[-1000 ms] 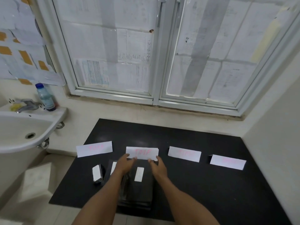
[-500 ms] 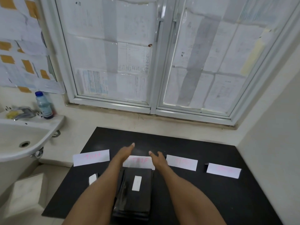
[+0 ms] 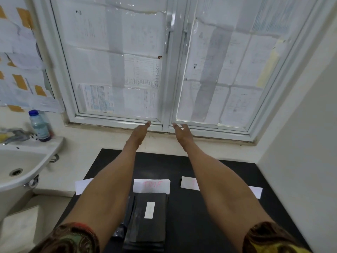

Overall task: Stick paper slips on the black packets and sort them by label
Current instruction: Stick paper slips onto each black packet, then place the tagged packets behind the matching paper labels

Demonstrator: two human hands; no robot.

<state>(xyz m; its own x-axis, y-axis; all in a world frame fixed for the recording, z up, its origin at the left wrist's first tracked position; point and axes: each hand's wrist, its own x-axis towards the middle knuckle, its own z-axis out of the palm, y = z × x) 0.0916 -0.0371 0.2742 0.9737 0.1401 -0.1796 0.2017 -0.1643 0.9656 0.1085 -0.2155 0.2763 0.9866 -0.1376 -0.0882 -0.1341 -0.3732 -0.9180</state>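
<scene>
Room: a black table (image 3: 200, 161) is set under a window (image 3: 116, 70) covered with paper sheets. A white sink (image 3: 21, 161) and a blue-capped bottle (image 3: 39, 126) are seen at the left.
Left hand (image 3: 139, 132): it is held out toward the bottom of the window frame. The fingers are kept straight and nothing is held.
Right hand (image 3: 182, 133): it is held out the same way, near the left hand but apart from it. The fingers are spread loosely and nothing is gripped.
Black packets (image 3: 149, 227): they are stacked on the near part of the table, between the two forearms, well apart from both hands and untouched.
Paper slip (image 3: 149, 210): it is seen lying on the top packet.
Label cards: four white cards are laid in a row across the table. The pink-lettered card (image 3: 151, 186) is placed just past the far edge of the stack. The others are partly hidden by the forearms.
</scene>
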